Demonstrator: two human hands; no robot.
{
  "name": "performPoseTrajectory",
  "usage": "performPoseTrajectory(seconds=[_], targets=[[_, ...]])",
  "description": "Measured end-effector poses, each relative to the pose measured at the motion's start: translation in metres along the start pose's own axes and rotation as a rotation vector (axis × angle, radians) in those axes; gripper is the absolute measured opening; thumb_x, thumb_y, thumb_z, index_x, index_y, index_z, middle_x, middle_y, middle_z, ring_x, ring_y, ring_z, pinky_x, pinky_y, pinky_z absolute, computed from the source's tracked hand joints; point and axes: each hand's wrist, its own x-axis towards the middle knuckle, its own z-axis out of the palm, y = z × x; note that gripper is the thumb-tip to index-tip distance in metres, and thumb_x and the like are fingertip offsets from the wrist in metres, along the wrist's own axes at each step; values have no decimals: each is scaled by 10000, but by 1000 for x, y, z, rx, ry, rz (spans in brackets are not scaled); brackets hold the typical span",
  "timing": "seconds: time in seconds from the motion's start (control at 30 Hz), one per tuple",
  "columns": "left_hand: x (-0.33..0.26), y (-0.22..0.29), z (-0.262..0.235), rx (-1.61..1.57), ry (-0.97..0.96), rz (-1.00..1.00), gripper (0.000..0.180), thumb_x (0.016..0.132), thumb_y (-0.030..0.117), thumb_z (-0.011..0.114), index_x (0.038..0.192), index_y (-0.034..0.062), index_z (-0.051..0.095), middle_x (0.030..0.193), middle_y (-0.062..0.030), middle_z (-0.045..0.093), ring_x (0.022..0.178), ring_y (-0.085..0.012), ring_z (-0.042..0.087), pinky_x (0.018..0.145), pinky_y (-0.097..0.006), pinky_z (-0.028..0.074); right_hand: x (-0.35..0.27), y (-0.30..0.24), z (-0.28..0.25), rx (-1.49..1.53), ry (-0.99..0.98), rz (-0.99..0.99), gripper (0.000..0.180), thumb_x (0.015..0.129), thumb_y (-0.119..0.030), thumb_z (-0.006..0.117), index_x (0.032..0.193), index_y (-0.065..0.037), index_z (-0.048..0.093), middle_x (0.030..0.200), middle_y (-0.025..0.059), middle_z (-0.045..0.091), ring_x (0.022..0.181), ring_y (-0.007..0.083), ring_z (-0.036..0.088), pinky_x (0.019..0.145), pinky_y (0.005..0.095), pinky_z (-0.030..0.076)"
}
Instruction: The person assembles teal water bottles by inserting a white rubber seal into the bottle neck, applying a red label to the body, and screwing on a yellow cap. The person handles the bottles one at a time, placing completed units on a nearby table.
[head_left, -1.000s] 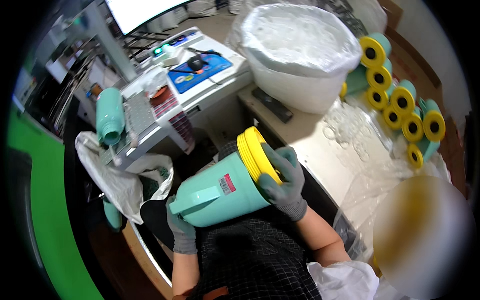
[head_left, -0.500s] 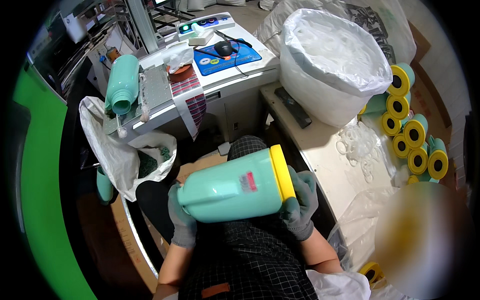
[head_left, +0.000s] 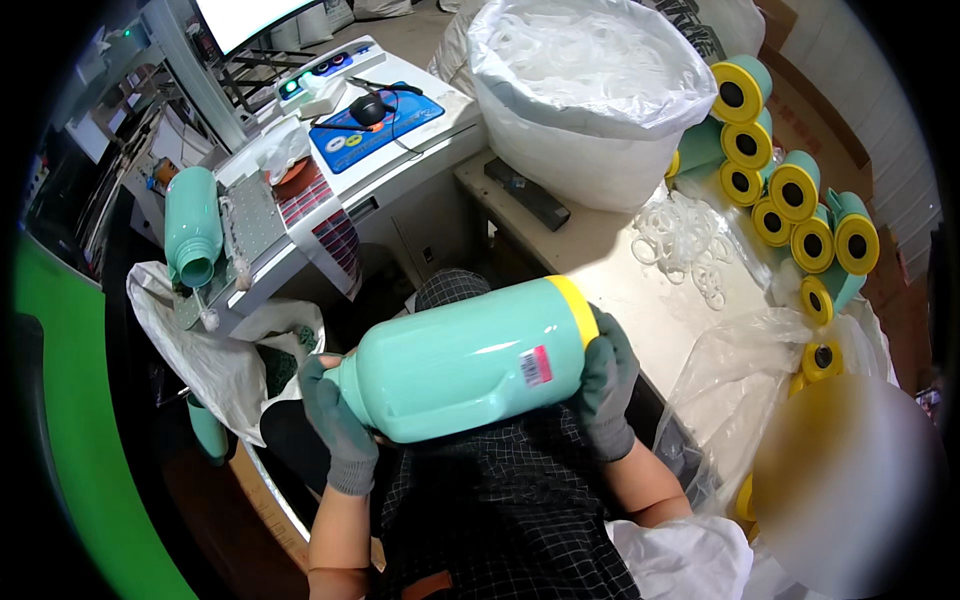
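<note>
A mint-green thermos flask casing [head_left: 460,365] with a moulded handle lies sideways above my lap. My left hand [head_left: 335,420], in a grey glove, is closed around its narrow neck end at the left. On the right, my gloved right hand [head_left: 607,385] grips the end with the yellow base ring [head_left: 572,312]. A small red and white sticker [head_left: 536,366] shows near that ring. The fingers beneath the casing are partly hidden. Another green casing [head_left: 192,222] rests on the machine table at the left, its open mouth toward me.
A large white sack [head_left: 590,130] of clear rings stands on the bench, with loose rings [head_left: 680,240] beside it. Several yellow-based casings [head_left: 793,193] are stacked at the right. A white bag [head_left: 190,330] hangs below the machine. A blue mat [head_left: 375,128] holds a mouse.
The casing has turned about its length, so its handle and sticker sit lower and the yellow ring shows narrower. My left hand has shifted outward along the neck. The whole view has swung right.
</note>
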Motion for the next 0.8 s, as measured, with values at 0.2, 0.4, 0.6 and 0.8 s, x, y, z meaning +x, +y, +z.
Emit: performPoseTrajectory(seconds=[0.2, 0.4, 0.6, 0.8], targets=[[-16, -105, -15, -403, -46, -462, 312, 1108, 277, 398, 1260, 61, 566, 1195, -72, 615, 1104, -192, 611, 967, -342, 522, -6, -12, -2, -274, -21, -397, 393, 891, -189, 715, 1187, 69, 694, 938, 112, 605, 820, 188, 580, 767, 323, 503], [-20, -134, -41, -797, -349, -725, 463, 1120, 369, 427, 1467, 78, 524, 1415, -117, 610, 1268, -267, 610, 1083, -405, 515, -6, -34, -9, -357, -347, -752, 542, 789, -322, 806, 1210, 10, 722, 917, 105, 606, 796, 247, 584, 715, 358, 494], [-28, -13, 16, 109, -110, 200, 350, 1003, 265, 537, 1243, 11, 537, 1169, -72, 516, 1075, -192, 513, 1036, -335, 406, 14, 24, -24, 40, -80, 149, 399, 1036, -261, 596, 1260, 67, 632, 1074, 127, 680, 961, 180, 640, 831, 315, 551], [-23, -7, 35, -156, -255, -65, 609, 915, 178, 553, 1478, 12, 390, 1371, -121, 464, 1255, -244, 499, 1101, -402, 411, 26, 26, -47, 258, 87, 350, 444, 1047, -328, 633, 1266, 58, 649, 1139, 97, 687, 1022, 173, 630, 929, 303, 530]])
